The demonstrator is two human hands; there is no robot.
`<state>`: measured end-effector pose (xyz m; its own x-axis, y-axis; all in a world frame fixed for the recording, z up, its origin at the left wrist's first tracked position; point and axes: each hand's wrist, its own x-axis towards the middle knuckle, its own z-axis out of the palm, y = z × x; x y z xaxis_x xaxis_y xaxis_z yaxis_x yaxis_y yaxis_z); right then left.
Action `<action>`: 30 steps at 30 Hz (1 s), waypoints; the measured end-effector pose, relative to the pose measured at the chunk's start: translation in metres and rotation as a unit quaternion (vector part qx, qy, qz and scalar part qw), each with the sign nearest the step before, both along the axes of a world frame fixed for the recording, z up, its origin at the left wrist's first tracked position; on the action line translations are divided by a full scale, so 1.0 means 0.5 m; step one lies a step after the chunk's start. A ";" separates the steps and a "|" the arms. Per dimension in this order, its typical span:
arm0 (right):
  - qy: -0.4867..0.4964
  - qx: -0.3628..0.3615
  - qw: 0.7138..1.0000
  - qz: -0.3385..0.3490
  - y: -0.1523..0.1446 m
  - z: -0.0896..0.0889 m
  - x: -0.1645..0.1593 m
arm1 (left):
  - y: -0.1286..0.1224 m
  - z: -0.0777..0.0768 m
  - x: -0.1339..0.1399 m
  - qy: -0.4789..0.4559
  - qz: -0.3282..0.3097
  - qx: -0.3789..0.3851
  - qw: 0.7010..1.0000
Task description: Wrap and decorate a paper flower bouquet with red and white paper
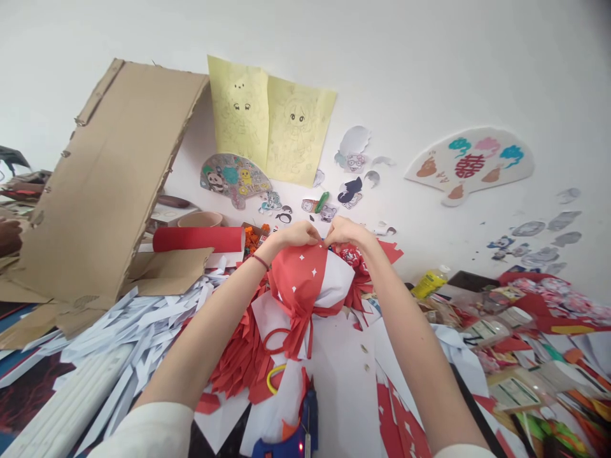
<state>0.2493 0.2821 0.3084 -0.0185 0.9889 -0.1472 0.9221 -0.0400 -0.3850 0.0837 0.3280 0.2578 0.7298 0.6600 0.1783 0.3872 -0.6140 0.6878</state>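
Observation:
In the middle of the table a rounded red-and-white paper piece (pixel 298 273), with small white stars on its red side, stands gathered toward a bunched lower end. My left hand (pixel 303 234) pinches its far upper edge, and my right hand (pixel 344 231) pinches the same edge just to the right, the fingertips almost meeting. Part of the fingers and whatever lies behind that edge are hidden. A bunch of patterned red paper (pixel 352 257) shows beside my right wrist. Nearest me lies a blue glue gun (pixel 308 420) with a lit red light.
White paper strips (pixel 138 331) heap up on the left, before a leaning cardboard sheet (pixel 124 152). Folded red paper (pixel 238 362) and a yellow loop handle (pixel 273 380) lie near the middle. At right stand a yellow bottle (pixel 430 282) and clear plastic containers (pixel 506 324). Another person's hand (pixel 9 236) shows far left.

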 end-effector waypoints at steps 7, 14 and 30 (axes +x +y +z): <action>0.019 0.024 0.999 0.020 -0.015 0.009 0.008 | -0.007 0.003 -0.005 -0.008 0.001 0.002 1.000; 0.047 0.128 0.988 0.078 -0.005 0.002 0.052 | -0.010 0.004 -0.013 -0.014 0.027 0.004 1.000; 0.138 0.040 0.983 0.111 -0.011 -0.028 0.054 | -0.026 0.018 -0.013 -0.001 0.057 0.021 0.998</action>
<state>0.2763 0.2767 0.2945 -0.2628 0.9644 -0.0281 0.7651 0.1905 -0.6150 0.0773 0.3153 0.2668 0.6504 0.7305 0.2080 0.4552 -0.5941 0.6632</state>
